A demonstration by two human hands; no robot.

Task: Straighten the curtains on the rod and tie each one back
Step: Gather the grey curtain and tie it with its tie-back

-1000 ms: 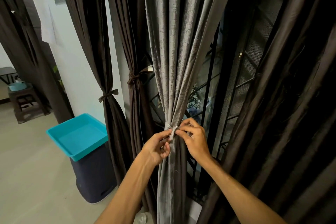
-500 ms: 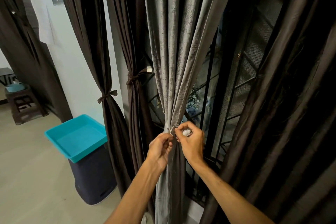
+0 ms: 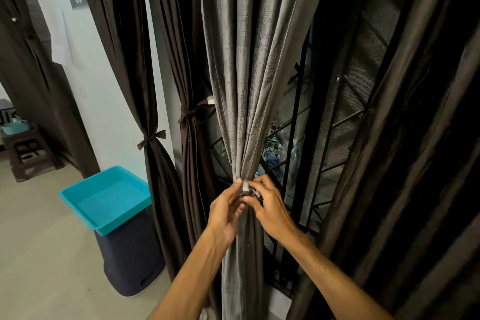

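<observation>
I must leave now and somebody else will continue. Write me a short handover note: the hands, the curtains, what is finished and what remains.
Left hand: pinches the grey tie band. Right hand: holds the band's loose end.
Grey curtain: gathered, band around it, knot not finished.
Done: far brown curtain and nearer brown curtain are tied.
To do: finish this knot; the dark curtain on the right shows no tie.
</observation>
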